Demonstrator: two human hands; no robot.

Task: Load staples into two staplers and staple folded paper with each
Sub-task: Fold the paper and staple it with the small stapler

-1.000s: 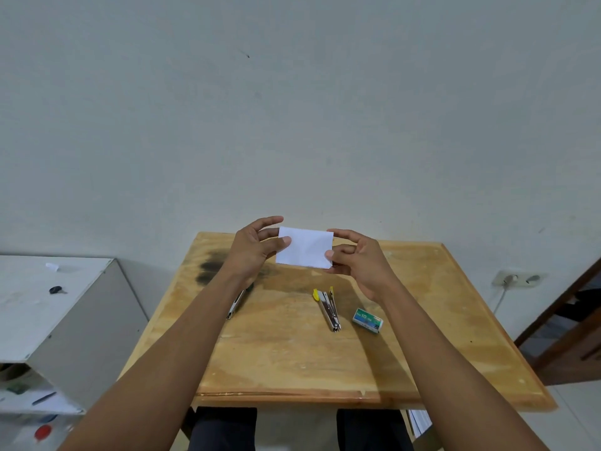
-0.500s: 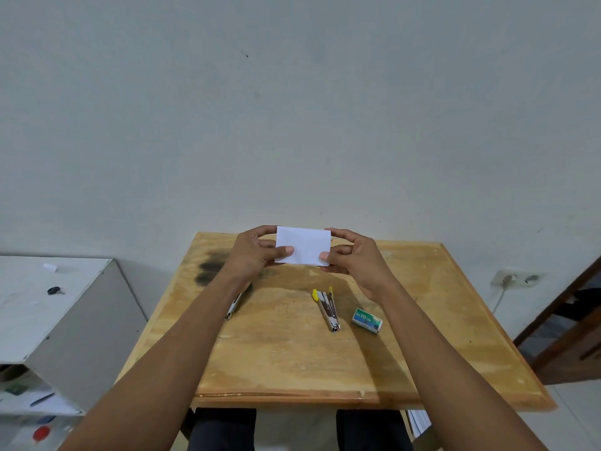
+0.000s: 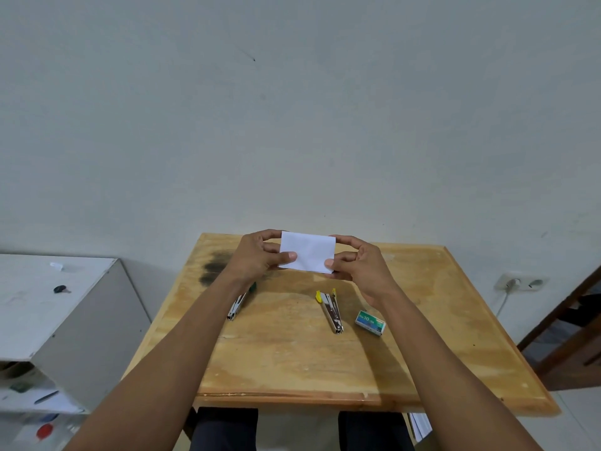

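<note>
Paper (image 3: 307, 255) pinched by left hand (image 3: 257, 257) and right hand (image 3: 359, 266) above table (image 3: 292, 353); staplers left lying below.

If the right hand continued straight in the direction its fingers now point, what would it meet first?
The right hand points its fingers leftward across the folded paper it pinches, so it would likely meet the left hand first, at the paper's other edge; depth is unclear.

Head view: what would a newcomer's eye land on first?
The white folded paper, pinched at each end by the left hand and right hand above the far side of the wooden table. Nearer lie an opened yellow-tipped stapler with a green staple box to its right, and a second stapler beside the left forearm.
</note>
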